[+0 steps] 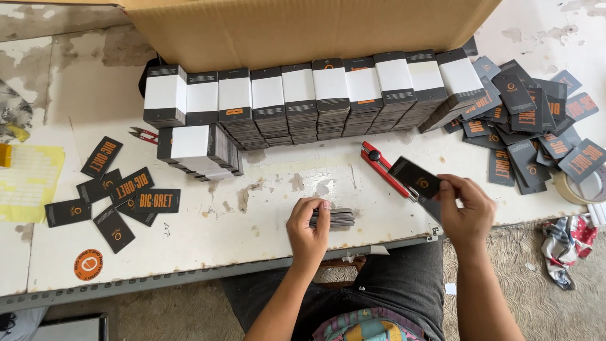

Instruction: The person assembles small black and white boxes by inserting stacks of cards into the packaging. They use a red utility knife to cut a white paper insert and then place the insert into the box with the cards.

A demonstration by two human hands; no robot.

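1. The left hand [309, 228] has its fingers clenched over a small stack of dark cards [338, 218] lying at the near edge of the white counter [252, 233].
2. The right hand [466, 208] holds a single black card [415, 179] pinched in its fingers, tilted, just above the counter's near right part.
3. A red box cutter [382, 169] lies just beside that card, partly under it.
4. Farther off, a long row of banded bundles [303, 95], dark with white wraps, stands across the counter; one more bundle [199, 150] lies in front of its left end.
5. A brown cardboard box [303, 25] leans over the row at the far side.
6. Loose black tags with orange lettering lie scattered at the left [120, 196] and heaped at the right [536, 120].
7. A round orange sticker [88, 264] sits near left, and a tape roll [584, 188] at the right edge.
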